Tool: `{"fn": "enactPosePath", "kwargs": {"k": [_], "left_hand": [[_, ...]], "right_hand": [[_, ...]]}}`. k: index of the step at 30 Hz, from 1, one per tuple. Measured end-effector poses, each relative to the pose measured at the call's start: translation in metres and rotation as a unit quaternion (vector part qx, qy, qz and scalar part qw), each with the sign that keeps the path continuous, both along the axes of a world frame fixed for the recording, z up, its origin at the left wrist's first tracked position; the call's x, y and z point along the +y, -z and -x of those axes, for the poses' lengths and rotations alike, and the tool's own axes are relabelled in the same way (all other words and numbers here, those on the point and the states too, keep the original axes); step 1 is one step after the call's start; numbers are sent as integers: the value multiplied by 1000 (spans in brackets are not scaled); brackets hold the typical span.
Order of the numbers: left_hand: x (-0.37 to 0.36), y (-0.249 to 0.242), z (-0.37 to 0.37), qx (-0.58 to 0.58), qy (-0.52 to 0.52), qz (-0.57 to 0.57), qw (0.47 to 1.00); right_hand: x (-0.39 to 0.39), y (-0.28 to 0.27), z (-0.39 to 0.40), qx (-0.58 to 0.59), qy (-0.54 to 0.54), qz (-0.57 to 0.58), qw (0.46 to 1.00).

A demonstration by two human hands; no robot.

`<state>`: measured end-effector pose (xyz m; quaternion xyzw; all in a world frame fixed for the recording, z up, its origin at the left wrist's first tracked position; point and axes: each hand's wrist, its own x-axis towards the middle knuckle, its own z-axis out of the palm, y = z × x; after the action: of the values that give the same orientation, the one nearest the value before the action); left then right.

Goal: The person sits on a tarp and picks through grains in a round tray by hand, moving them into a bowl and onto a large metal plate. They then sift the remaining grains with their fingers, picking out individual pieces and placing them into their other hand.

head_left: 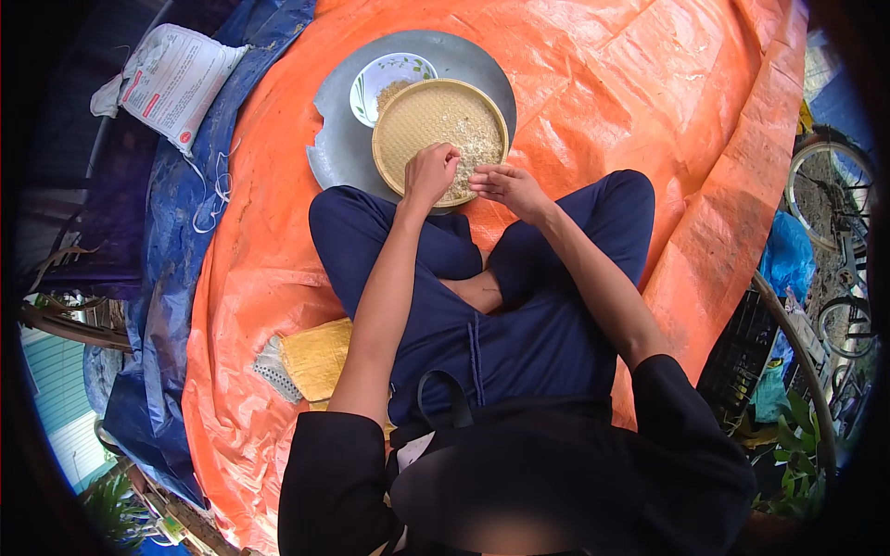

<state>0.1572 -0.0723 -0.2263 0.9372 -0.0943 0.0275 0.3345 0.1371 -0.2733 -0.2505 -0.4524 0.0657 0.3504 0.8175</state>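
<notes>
A round woven bamboo tray (403, 130) lies in front of my crossed legs, with pale grain or husks (475, 139) scattered mostly over its right half. Above the tray's lower part, my left hand (431, 173) is closed with its fingers curled; whatever may be in them is hidden. Just to its right, my right hand (510, 187) stretches its fingers out over the tray's lower right rim. Behind the tray, partly covered by it, a white bowl with a green leaf pattern (369, 82) contains brownish grain. Beneath both sits a large round grey metal tray (338, 153) with a ragged left edge.
An orange tarp (593, 111) spreads under me, beside a blue tarp (176, 241) on the left. A white printed sack (181, 83) rests at the upper left. Near my left hip lies a yellow folded piece (317, 357). Bicycles (830, 185) and a black crate (737, 352) stand at the right.
</notes>
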Motion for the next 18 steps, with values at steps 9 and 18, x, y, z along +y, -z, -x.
{"fn": "enactPosePath", "kwargs": {"k": [9, 18], "left_hand": [[30, 0, 2, 15, -123, 27, 992], [24, 2, -3, 39, -109, 39, 993]], "right_hand": [[47, -3, -38, -59, -69, 102, 991], [31, -3, -40, -71, -86, 93, 989]]}}
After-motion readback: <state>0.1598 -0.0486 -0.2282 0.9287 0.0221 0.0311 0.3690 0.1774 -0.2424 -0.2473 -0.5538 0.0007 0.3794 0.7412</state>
